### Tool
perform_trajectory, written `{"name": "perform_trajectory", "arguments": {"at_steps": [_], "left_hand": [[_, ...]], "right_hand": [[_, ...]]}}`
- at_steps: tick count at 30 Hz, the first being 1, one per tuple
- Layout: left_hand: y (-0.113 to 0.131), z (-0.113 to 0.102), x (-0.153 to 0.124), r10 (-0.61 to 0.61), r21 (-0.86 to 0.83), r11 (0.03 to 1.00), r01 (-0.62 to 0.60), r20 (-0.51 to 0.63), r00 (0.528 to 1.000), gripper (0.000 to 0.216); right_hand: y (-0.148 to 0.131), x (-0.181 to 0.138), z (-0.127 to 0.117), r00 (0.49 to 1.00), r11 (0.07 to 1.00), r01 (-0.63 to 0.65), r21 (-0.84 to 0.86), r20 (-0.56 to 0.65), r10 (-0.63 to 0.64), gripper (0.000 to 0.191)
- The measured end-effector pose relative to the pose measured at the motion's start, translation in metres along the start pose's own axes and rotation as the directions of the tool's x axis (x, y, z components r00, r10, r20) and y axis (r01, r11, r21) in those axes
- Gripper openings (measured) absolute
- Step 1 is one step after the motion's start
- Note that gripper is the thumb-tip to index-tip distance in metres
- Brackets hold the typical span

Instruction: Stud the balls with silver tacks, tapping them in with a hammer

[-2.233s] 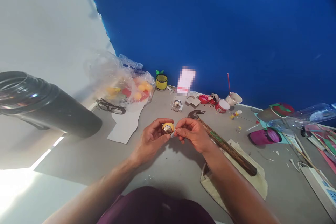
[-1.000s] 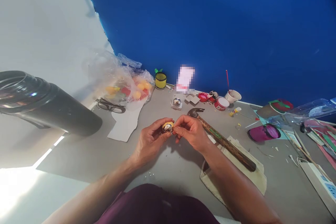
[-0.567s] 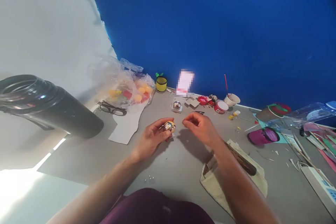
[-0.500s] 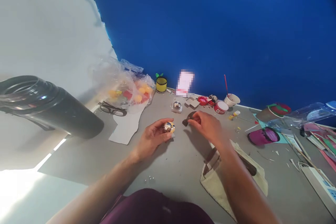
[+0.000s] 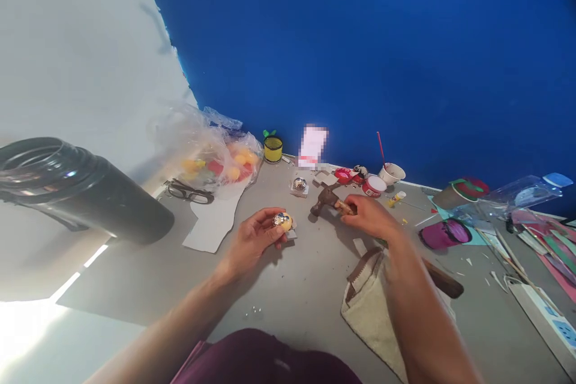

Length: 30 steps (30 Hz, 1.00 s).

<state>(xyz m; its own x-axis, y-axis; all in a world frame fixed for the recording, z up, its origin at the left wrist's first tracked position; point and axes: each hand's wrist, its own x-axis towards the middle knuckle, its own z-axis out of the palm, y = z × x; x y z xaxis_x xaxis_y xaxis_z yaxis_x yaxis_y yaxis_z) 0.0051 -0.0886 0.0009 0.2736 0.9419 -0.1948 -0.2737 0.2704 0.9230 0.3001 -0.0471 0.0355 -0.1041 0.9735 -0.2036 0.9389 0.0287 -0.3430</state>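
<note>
My left hand (image 5: 261, 234) is closed round a small ball (image 5: 282, 221), gripped between thumb and fingers. Part of the ball is covered in shiny silver mirror pieces, and part shows bare yellow. My right hand (image 5: 369, 216) grips a hammer (image 5: 324, 200) by its wooden handle, close to the metal head. The head points left, over the table beside the ball. A dark wooden handle end (image 5: 445, 281) emerges beyond my right forearm, in line with the hammer. Beneath that forearm lies a cream cloth (image 5: 371, 318) with a toothed saw blade (image 5: 363, 270) on it.
Behind the hands, a second mirrored ball (image 5: 300, 183) rests on a small stand. Glasses (image 5: 189, 192) and a plastic bag (image 5: 220, 156) lie left, near a large dark flask (image 5: 117, 198). Paint pots (image 5: 373, 186), a paper cup (image 5: 391, 174) and a power strip (image 5: 540, 312) are right.
My right hand has shifted from the hammer's head to its handle, so the head now shows clearly. The ball has turned in my left hand, baring more yellow.
</note>
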Motion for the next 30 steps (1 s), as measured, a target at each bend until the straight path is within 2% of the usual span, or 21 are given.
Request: {"name": "perform_trajectory", "arguments": {"at_steps": [3,6,10,14,15,18,20,25,30], "left_hand": [[-0.002,-0.003,0.003,0.001,0.020,1.000,-0.001,-0.003,1.000,0.044],[-0.003,-0.002,0.004,0.012,0.028,1.000,-0.012,-0.004,1.000,0.047],[-0.003,-0.004,0.003,0.039,0.042,0.998,-0.038,-0.015,0.999,0.047],[-0.003,-0.007,0.004,0.049,0.060,0.997,-0.046,-0.041,0.998,0.047],[-0.003,-0.007,0.004,0.051,0.072,0.996,-0.048,-0.042,0.998,0.047],[0.001,-0.003,0.004,0.053,0.147,0.988,-0.045,-0.051,0.997,0.045],[0.003,0.001,0.004,0.044,0.194,0.981,-0.029,-0.072,0.996,0.044],[0.005,0.003,0.005,0.029,0.227,0.974,-0.004,-0.108,0.994,0.045],[0.002,0.002,0.008,0.000,0.180,0.984,0.011,-0.057,0.998,0.046]], "right_hand": [[-0.017,-0.021,-0.009,0.974,0.971,0.135,0.200,-0.207,-0.093,0.016],[-0.038,-0.036,-0.001,0.937,0.884,0.302,0.357,-0.284,-0.205,0.014],[-0.056,-0.043,0.013,0.853,0.852,0.462,0.246,-0.386,-0.351,0.007],[-0.056,-0.046,0.011,0.752,0.845,0.510,0.158,-0.559,-0.350,0.013],[-0.055,-0.047,0.009,0.741,0.846,0.513,0.144,-0.573,-0.351,0.013],[-0.055,-0.046,0.007,0.774,0.856,0.509,0.094,-0.486,-0.407,0.006],[-0.056,-0.045,0.007,0.790,0.863,0.502,0.055,-0.437,-0.431,0.010],[-0.052,-0.044,0.008,0.774,0.873,0.475,0.109,-0.524,-0.355,0.009],[-0.044,-0.033,0.009,0.845,0.887,0.446,0.121,-0.382,-0.374,0.008]]}}
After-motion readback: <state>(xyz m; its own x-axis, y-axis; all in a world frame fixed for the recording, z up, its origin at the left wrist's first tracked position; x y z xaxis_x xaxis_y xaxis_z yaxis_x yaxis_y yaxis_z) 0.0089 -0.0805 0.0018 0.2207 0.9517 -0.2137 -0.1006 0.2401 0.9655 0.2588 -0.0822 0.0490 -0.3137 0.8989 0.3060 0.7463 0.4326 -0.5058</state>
